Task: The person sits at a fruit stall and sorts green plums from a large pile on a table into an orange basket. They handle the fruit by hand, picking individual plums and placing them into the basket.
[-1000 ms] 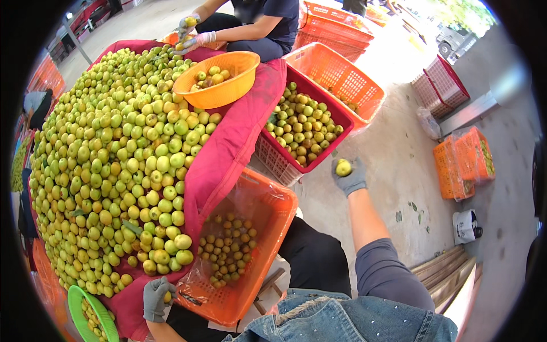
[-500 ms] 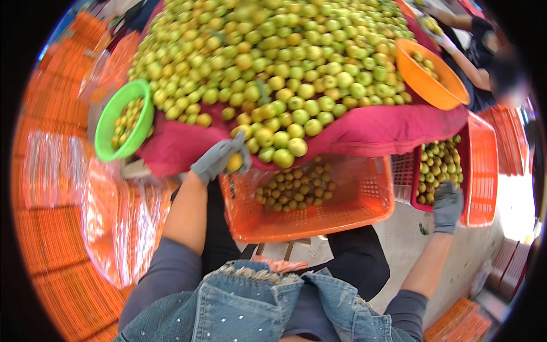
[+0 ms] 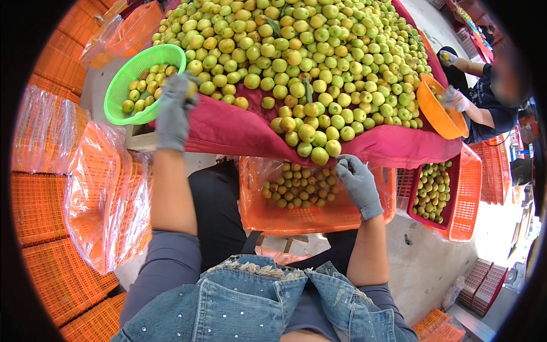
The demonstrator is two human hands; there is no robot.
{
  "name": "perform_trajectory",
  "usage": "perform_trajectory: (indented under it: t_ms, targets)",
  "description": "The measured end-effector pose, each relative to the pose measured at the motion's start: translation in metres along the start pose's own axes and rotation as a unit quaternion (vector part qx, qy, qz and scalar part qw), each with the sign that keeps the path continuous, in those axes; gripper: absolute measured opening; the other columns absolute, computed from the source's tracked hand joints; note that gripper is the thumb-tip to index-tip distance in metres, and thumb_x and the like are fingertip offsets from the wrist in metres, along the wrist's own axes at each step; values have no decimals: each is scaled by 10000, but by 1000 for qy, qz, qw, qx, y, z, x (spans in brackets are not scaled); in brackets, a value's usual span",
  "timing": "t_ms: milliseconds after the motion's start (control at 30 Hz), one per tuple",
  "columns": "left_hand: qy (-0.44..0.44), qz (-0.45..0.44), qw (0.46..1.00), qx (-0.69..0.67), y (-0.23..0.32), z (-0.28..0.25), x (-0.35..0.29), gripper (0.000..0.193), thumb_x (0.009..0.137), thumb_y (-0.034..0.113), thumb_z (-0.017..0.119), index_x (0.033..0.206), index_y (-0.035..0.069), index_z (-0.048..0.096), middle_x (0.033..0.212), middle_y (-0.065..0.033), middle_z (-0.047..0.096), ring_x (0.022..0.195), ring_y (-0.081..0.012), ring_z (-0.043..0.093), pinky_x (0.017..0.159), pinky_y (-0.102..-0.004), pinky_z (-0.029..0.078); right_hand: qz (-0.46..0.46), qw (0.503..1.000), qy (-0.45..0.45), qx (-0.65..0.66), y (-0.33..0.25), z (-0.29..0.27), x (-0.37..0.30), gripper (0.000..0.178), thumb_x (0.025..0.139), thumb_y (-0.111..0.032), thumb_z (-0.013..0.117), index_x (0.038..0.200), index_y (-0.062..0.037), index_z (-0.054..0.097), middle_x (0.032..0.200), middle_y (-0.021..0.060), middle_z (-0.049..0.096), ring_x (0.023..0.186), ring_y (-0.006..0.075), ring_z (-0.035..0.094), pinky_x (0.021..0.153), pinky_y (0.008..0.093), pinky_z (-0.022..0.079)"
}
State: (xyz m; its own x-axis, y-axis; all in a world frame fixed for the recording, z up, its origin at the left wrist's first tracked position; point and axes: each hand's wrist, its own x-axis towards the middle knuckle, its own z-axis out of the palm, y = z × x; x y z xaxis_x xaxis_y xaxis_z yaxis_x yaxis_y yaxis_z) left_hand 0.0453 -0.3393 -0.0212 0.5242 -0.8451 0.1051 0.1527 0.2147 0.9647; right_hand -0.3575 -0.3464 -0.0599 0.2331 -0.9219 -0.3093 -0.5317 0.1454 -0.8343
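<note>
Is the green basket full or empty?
Neither: the basket is partly full. Fruit lies inside, but bare green wall shows too. The left hand blocks some of the view.

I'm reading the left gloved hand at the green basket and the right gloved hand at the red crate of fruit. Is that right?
Not quite: the right gloved hand is placed wrongly. The head view shows it by the front edge of the fruit pile, over the orange crate. The left gloved hand is at the green basket, as you say.
</note>
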Motion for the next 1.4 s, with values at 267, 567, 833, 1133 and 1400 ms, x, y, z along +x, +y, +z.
perform_trajectory:
  t_ms: [267, 567, 833, 1133, 1400]
  targets:
    - [167, 325, 667, 649, 27, -45, 60, 410, 862, 323, 705, 1129, 17, 645, 1012, -182, 692, 920, -369, 655, 840, -419, 521, -113, 960, 90, -241, -19, 33, 26, 284, 793, -301, 717, 968, -82, 668, 939, 113, 645, 929, 307, 628, 808, 411, 519]
    - [-324, 316, 735, 506, -89, 131, -50, 295, 787, 262, 730, 1027, 110, 649, 909, -68, 628, 829, -278, 613, 752, -415, 483, -231, 883, 96, -397, -7, 54, 45, 571, 679, -375, 815, 1139, -131, 580, 1176, 86, 539, 1061, 288, 545, 798, 417, 510]
    - [-413, 225, 666, 579, -113, 150, -57, 317, 761, 323, 728, 983, 125, 618, 915, -63, 619, 789, -273, 608, 716, -398, 473, -267, 849, 125, -439, 21, 63, 44, 429, 674, -287, 786, 1046, -156, 617, 1160, 52, 538, 1064, 267, 530, 755, 374, 525]
    - [-309, -394, 827, -256, -95, 137, -68, 423, 995, 452, 513, 1185, 76, 549, 1009, -87, 618, 739, -162, 595, 625, -240, 474, 78, 993, -76, 52, -7, 3, 17, 351, 821, -256, 745, 1079, -42, 642, 897, 65, 694, 808, 171, 680, 694, 294, 544]
    - [-227, -457, 775, -374, -102, 144, -64, 423, 1023, 368, 453, 1299, 50, 495, 1123, -165, 604, 935, -280, 616, 762, -364, 513, 91, 756, -138, 634, 8, -3, 49, 360, 995, -309, 538, 1257, -62, 529, 1161, 118, 630, 932, 224, 679, 782, 346, 597]
